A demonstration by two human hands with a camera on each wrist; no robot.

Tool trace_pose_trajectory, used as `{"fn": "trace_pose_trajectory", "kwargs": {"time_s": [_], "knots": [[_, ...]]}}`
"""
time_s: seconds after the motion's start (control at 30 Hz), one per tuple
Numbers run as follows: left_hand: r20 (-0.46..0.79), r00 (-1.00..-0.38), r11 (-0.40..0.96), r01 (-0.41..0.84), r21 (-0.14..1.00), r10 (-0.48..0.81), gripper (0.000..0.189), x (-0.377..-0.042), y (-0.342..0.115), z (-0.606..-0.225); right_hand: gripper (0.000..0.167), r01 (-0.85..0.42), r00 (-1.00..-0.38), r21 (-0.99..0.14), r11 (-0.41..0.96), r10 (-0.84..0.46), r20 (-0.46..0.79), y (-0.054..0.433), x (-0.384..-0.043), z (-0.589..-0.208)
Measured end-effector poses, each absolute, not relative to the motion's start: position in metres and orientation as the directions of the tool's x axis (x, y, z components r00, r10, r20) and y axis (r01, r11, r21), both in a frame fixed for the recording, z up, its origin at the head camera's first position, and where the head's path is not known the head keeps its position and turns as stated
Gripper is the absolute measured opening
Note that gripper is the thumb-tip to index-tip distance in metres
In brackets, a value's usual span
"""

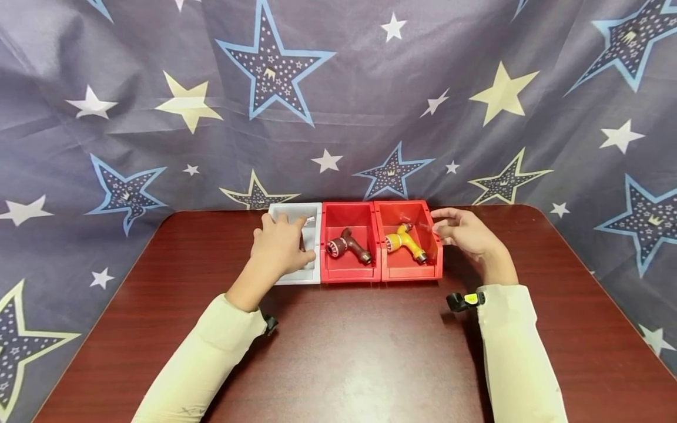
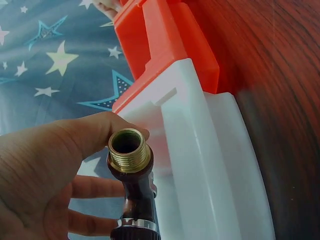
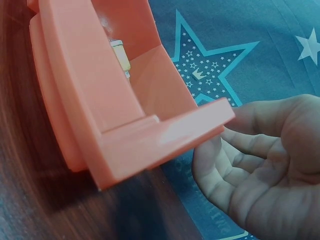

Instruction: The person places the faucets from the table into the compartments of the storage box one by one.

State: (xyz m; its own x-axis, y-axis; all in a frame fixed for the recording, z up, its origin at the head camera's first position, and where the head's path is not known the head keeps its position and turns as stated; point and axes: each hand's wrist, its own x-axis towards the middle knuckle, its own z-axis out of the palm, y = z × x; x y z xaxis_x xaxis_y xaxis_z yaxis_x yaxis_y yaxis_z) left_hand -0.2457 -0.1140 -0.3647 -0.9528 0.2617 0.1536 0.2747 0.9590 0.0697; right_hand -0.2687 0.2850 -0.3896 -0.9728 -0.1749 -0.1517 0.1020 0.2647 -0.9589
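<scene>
My left hand [image 1: 279, 247] reaches into the light grey bin [image 1: 294, 280] at the left of a row of bins. In the left wrist view it grips a dark tap [image 2: 137, 197] with a brass threaded end. My right hand [image 1: 471, 238] is at the right side of the right-hand red bin [image 1: 412, 272]; the right wrist view shows its fingers and thumb pinching the rim. Inside that bin lies a yellow tap [image 1: 406, 242]. A brown tap [image 1: 348, 245] lies in the middle red bin [image 1: 351, 275].
The bins stand side by side near the back edge of a dark red wooden table [image 1: 349, 352]. Behind it hangs a grey curtain [image 1: 349, 123] printed with stars. Both wrists carry small black cameras, the right one [image 1: 459, 302] just above the tabletop.
</scene>
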Motion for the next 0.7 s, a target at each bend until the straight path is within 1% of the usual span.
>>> {"fn": "trace_pose_trajectory", "kwargs": {"time_s": [0.13, 0.27, 0.5, 0.6, 0.7], "knots": [[0.165, -0.943, 0.952, 0.302, 0.049, 0.29, 0.075, -0.247, -0.115, -0.367, 0.049, 0.108, -0.971, -0.964, 0.244, -0.18, -0.154, 0.284, -0.269, -0.389], [0.215, -0.924, 0.945, 0.326, 0.008, 0.317, 0.071, -0.246, -0.117, -0.373, 0.05, 0.12, -0.97, -0.966, 0.227, -0.18, -0.163, 0.283, -0.268, -0.39], [0.324, -0.869, 0.928, 0.354, -0.117, 0.373, 0.066, -0.248, -0.116, -0.39, 0.048, 0.114, -0.973, -0.965, 0.238, -0.171, -0.158, 0.283, -0.269, -0.389], [0.342, -0.859, 0.924, 0.348, -0.155, 0.381, 0.063, -0.249, -0.114, -0.394, 0.049, 0.117, -0.971, -0.968, 0.223, -0.179, -0.159, 0.283, -0.268, -0.389], [0.34, -0.859, 0.923, 0.346, -0.166, 0.383, 0.059, -0.251, -0.112, -0.396, 0.05, 0.121, -0.97, -0.968, 0.218, -0.182, -0.162, 0.283, -0.268, -0.388]]}}
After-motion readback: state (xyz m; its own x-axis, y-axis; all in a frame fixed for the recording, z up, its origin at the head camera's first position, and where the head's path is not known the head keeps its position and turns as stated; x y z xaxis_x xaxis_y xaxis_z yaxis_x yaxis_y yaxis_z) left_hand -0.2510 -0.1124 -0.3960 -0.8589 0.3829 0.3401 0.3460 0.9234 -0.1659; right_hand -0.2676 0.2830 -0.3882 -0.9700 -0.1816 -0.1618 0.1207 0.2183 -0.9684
